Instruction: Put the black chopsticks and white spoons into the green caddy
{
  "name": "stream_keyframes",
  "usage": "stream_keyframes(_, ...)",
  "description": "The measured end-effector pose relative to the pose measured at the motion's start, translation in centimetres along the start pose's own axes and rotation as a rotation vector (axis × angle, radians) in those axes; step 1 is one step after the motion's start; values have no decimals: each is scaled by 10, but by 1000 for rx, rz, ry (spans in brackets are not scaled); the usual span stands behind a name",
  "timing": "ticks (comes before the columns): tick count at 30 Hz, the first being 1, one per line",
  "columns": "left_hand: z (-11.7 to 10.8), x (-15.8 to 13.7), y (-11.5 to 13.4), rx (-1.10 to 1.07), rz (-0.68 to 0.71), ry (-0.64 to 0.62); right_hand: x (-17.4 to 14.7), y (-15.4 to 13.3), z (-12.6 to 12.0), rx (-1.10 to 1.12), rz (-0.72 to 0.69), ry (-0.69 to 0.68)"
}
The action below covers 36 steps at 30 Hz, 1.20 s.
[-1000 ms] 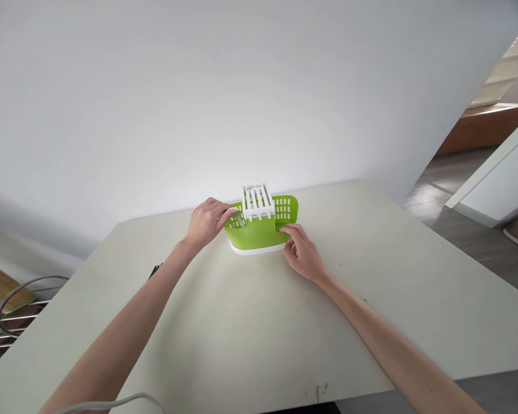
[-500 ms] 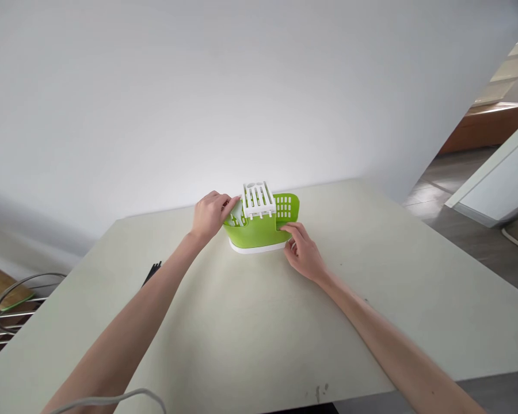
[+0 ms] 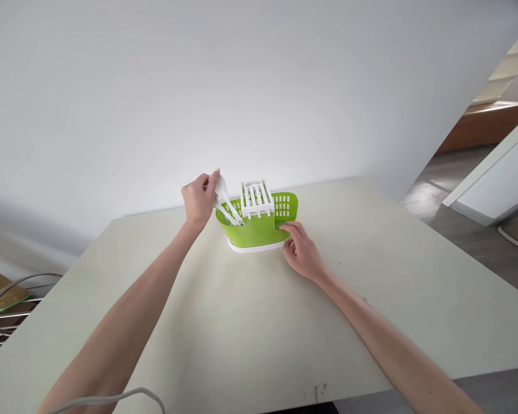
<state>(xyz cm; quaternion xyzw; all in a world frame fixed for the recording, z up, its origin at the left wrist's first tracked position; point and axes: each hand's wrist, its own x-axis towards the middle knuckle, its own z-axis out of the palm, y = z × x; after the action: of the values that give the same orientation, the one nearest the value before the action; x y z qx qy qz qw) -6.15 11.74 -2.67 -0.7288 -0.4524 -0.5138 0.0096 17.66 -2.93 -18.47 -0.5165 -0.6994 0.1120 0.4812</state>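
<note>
A green cutlery basket (image 3: 254,232) with lattice sides and a white base stands on the table, close to the wall. Its raised middle carries a white slotted top (image 3: 258,199). My left hand (image 3: 198,198) is above the left end, fingers closed round the bowl ends of white spoons (image 3: 225,194), at least two by the look of it. Their handles slant down to the right into the left compartment. At the right end, my right hand (image 3: 301,248) grips the low front rim, fingers over the edge and thumb outside.
The pale table (image 3: 259,322) lies against a white wall (image 3: 242,86). A wire rack (image 3: 2,316) is beside its left edge. A grey cable (image 3: 112,397) crosses my left forearm at the bottom. Floor and a white panel (image 3: 496,178) show at right.
My left hand has risen and moved left, drawing the spoons partly up out of the left compartment. My right hand keeps its grip on the basket.
</note>
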Motion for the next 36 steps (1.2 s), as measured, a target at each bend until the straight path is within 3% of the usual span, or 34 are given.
stream_keyframes(9, -7, 21, -2, -43, -219, 159, 0, 1, 1, -9, -17, 0)
stream_keyframes(15, -8, 32, -24, -68, -454, 256, 0, 1, 1, -1, -19, -2)
stream_keyframes(21, -4, 37, -42, -251, -652, 318, 0, 1, 1, 0, -14, -2)
stream_keyframes(30, 9, 40, -69, -337, -760, 388, 1, -1, 1, -8, -14, -7)
stream_keyframes(36, 8, 47, -67, -446, -800, 388, 0, 1, 1, -6, -24, -4)
